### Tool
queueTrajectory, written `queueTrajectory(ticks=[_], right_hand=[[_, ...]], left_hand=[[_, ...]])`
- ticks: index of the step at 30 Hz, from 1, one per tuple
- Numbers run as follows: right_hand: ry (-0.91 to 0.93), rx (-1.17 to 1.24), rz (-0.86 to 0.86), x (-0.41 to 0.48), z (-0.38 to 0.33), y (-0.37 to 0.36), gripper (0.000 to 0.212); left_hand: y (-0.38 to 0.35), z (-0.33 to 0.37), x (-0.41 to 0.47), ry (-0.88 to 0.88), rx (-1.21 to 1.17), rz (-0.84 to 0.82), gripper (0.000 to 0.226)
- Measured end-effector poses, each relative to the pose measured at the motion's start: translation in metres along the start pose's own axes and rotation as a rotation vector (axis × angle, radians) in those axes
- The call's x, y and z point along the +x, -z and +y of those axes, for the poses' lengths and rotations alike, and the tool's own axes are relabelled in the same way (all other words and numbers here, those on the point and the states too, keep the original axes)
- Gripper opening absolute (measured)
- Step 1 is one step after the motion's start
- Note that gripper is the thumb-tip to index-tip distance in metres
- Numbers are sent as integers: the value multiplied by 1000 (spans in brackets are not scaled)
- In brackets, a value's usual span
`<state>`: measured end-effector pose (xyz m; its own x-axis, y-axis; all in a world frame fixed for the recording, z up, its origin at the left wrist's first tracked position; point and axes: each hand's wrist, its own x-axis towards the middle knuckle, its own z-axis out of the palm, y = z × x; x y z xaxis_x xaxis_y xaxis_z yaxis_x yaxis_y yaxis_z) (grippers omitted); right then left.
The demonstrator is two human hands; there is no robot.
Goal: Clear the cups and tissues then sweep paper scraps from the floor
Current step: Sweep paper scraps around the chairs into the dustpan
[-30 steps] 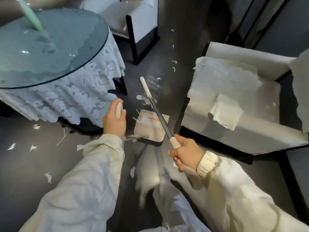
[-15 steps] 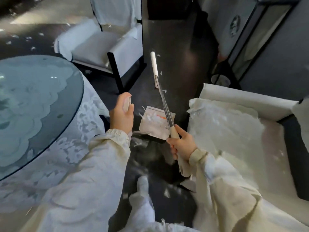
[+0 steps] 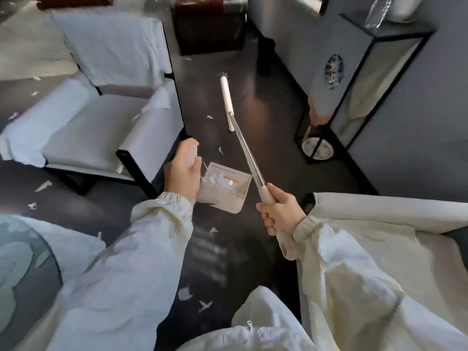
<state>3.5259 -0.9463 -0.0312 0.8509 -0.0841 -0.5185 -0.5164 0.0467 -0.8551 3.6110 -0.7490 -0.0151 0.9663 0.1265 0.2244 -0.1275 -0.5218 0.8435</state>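
My left hand (image 3: 182, 173) grips the white handle of a beige dustpan (image 3: 222, 192), held above the dark floor with white paper scraps lying in its tray. My right hand (image 3: 279, 214) grips the beige grip of a broom (image 3: 244, 145) whose metal shaft slants up and away to a narrow white head near the floor. Loose paper scraps (image 3: 192, 298) lie on the floor below my arms, and others (image 3: 209, 117) lie further ahead, near the broom head.
A white-covered chair (image 3: 96, 122) stands at the left, another white chair (image 3: 374, 219) at the right. The glass round table (image 3: 22, 262) shows at the lower left. A black metal stand (image 3: 364, 79) and a dark cabinet (image 3: 210, 29) line the far side.
My view has swung up and to the right, away from the table. Both hands carried the dustpan and broom forward, and the broom head now points further down the aisle.
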Motion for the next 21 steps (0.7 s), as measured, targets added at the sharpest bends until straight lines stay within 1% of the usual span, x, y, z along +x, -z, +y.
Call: queueTrajectory(ticks=[4, 7, 11, 15, 19, 21], right_hand=[[-6, 23, 31, 99, -50, 16, 74], [1, 5, 32, 186, -95, 38, 72], [-26, -57, 4, 291, -170, 76, 69], [-45, -121, -10, 389, -254, 109, 66], [-30, -127, -19, 488, -323, 127, 59], [-29, -129, -24, 546, -355, 135, 58]], left_hand=[[-48, -6, 106, 12, -12, -22, 34], [-101, -11, 194, 54, -38, -2, 33], [-175, 5, 309, 105, -90, 5, 33], [-228, 16, 420, 99, -98, 20, 35], [-277, 7, 531, 128, -91, 67, 32], [-305, -1, 590, 111, -80, 64, 33]])
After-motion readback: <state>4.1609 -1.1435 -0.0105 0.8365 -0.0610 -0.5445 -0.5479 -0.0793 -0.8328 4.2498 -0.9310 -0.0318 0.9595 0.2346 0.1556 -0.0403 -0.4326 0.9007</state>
